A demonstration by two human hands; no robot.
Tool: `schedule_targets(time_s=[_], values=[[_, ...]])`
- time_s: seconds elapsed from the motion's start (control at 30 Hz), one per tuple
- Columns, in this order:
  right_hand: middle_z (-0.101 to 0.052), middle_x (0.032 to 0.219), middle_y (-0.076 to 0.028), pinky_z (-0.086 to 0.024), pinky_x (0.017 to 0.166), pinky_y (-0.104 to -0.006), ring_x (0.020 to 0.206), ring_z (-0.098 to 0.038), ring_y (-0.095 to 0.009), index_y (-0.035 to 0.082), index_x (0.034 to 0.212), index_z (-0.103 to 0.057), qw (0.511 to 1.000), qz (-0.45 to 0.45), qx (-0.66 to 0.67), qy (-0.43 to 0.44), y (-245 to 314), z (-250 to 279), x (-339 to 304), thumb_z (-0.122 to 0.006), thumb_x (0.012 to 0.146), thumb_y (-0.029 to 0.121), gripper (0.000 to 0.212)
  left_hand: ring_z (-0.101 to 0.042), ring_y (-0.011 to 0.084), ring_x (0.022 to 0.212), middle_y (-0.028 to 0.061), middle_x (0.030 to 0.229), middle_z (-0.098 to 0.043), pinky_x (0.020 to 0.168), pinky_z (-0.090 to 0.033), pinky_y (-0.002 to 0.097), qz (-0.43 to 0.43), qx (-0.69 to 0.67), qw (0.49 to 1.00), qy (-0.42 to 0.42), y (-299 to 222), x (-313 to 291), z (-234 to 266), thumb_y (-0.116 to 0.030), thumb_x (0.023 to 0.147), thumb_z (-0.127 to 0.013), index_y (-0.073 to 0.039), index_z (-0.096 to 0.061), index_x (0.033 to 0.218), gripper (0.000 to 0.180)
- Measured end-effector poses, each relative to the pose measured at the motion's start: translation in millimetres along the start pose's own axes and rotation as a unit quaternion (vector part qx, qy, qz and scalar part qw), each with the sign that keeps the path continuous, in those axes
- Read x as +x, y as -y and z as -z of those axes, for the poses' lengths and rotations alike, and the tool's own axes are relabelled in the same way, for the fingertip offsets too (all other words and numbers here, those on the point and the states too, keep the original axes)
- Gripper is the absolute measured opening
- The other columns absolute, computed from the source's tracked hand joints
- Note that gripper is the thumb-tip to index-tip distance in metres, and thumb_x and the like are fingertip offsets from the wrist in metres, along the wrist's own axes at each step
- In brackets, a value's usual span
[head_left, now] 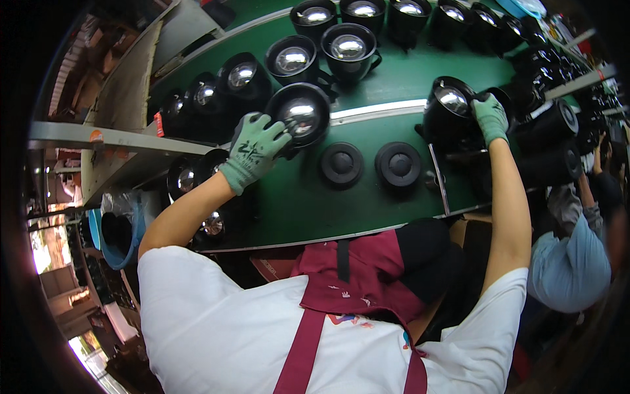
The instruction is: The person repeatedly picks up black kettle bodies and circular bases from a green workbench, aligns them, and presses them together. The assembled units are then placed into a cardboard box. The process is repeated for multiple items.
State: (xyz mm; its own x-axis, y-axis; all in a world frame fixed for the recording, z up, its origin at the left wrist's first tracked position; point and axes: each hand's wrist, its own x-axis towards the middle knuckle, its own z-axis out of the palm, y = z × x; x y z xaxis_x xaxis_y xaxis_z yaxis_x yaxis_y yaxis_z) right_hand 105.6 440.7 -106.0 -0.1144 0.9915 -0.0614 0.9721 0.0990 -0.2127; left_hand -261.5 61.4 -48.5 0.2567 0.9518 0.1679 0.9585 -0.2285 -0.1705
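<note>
Vessels (pixel 350 56), black with mirror-bright insides, stand in rows across a green surface (pixel 367 209). The left hand (pixel 257 148), in a green glove (pixel 244 164), holds the lower left side of a nearer vessel (pixel 305 108), while the right hand (pixel 491 119), gloved alike, has its fingertips at the rim of a second vessel (pixel 450 105); whether they close on it I cannot tell. Two round black discs (pixel 398 164) lie on the surface, side by side but apart, nearer the person's body.
</note>
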Motion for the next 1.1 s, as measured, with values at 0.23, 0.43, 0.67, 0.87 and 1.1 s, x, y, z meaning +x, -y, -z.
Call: schedule_targets(time_s=[0.23,0.43,0.67,0.87,1.1], values=[[-0.062,0.116,-0.017,-0.048,0.089,-0.0532,0.104,-0.063,-0.040,0.011,0.117,-0.058,0.980,0.003,-0.165,-0.109,13,-1,-23,-0.056,0.083,0.058,0.058,-0.054,0.0248,0.086,0.0042,0.089,-0.055,0.085,-0.043,0.0410,-0.019,-0.030,0.998,0.053,-1,-25,-21,-0.020,0.067,-0.074,-0.014,-0.063,0.089,0.026],[-0.065,0.118,-0.013,-0.047,0.092,-0.0504,0.110,-0.062,-0.034,0.015,0.115,-0.059,0.989,0.135,-0.062,-0.023,-22,11,-12,-0.055,0.091,0.040,0.035,-0.058,0.0240,0.091,0.0042,0.095,-0.059,0.081,-0.043,0.0408,0.036,-0.086,0.977,0.191,-3,1,20,-0.025,0.071,-0.077,-0.013,-0.065,0.101,0.035],[-0.065,0.113,-0.015,-0.046,0.094,-0.0473,0.104,-0.061,-0.036,0.013,0.111,-0.063,0.977,0.189,0.040,-0.093,-52,0,-23,-0.055,0.092,0.036,0.031,-0.057,0.0304,0.104,0.0098,0.114,-0.060,0.093,-0.044,0.0427,-0.109,-0.272,0.956,0.002,-70,101,27,-0.022,0.073,-0.077,-0.011,-0.061,0.122,0.053],[-0.068,0.099,-0.016,-0.051,0.083,-0.0382,0.093,-0.066,-0.032,0.006,0.100,-0.069,0.863,0.142,0.406,-0.265,-109,2,12,-0.062,0.089,0.019,0.018,-0.055,0.0329,0.112,0.0145,0.121,-0.056,0.096,-0.044,0.0420,-0.082,-0.292,0.951,-0.053,-97,227,-15,-0.022,0.081,-0.069,-0.008,-0.056,0.128,0.051],[-0.039,0.149,-0.015,-0.032,0.109,-0.0555,0.135,-0.038,-0.039,0.020,0.145,-0.040,0.988,-0.146,0.019,-0.050,-241,-68,25,-0.053,0.090,0.051,0.064,-0.058,0.0351,0.112,0.0171,0.122,-0.058,0.096,-0.047,0.0443,0.009,-0.350,0.935,-0.054,-74,390,-68,-0.032,0.086,-0.064,-0.008,-0.057,0.125,0.046]])
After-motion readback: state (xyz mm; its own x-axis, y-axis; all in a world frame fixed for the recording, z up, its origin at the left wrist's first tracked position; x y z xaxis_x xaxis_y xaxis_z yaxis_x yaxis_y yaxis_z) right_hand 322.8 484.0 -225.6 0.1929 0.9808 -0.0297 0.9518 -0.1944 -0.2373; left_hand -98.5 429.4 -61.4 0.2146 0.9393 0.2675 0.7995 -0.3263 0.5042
